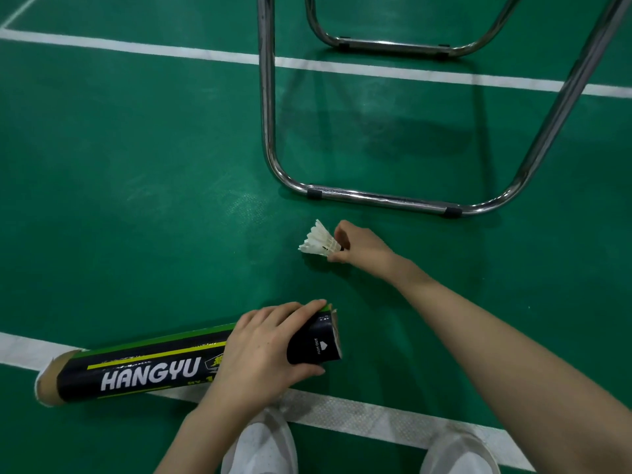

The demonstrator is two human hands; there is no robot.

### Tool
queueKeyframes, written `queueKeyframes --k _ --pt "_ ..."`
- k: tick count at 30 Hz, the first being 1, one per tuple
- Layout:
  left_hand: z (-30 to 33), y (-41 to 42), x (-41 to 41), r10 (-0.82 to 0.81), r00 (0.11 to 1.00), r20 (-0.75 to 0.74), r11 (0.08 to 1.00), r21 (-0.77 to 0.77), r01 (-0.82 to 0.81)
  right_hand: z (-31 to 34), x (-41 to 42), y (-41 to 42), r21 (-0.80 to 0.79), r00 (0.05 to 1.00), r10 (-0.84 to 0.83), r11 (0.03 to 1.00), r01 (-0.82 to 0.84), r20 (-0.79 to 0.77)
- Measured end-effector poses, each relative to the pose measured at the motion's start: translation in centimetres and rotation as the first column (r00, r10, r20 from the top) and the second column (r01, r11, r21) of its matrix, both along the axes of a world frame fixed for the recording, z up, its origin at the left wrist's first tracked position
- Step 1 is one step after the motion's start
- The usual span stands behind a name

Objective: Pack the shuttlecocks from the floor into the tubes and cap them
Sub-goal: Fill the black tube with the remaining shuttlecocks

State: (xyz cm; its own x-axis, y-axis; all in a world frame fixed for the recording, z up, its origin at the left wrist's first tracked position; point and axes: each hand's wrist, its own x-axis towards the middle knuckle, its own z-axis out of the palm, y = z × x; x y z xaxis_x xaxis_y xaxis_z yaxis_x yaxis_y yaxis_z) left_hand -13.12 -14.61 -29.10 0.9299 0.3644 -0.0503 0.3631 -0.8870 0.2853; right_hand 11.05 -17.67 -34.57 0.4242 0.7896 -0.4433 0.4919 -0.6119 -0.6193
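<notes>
Head view, right hand (355,244) pinching shuttlecock (318,241), left hand (270,347) gripping tube (143,367)

A white feathered shuttlecock (318,241) sits at frame centre, feathers fanned toward the left, its cork end pinched in fingers. At lower left a long black-and-green tube (143,367) marked HANGYU lies nearly level, gripped near its right end, its left end bare cardboard
</notes>
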Motion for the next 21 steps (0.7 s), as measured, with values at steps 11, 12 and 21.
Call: queueKeyframes --k 11,12,21 --pt "0.0 -0.2 -0.3 0.007 1.000 0.005 1.000 -0.020 -0.007 1.7 -4.5 -10.3 0.084 0.964 -0.211 0.970 0.226 -0.164" --pt "-0.1 -0.3 -0.3 0.008 1.000 0.010 1.000 -0.015 -0.008 2.0 -5.0 -11.3 0.094 0.967 -0.209 0.970 0.223 -0.144" --pt "0.0 -1.6 0.1 0.028 0.999 0.026 0.999 -0.026 -0.028 2.2 -9.5 -15.0 0.295 0.678 -0.588 0.619 0.728 -0.440"
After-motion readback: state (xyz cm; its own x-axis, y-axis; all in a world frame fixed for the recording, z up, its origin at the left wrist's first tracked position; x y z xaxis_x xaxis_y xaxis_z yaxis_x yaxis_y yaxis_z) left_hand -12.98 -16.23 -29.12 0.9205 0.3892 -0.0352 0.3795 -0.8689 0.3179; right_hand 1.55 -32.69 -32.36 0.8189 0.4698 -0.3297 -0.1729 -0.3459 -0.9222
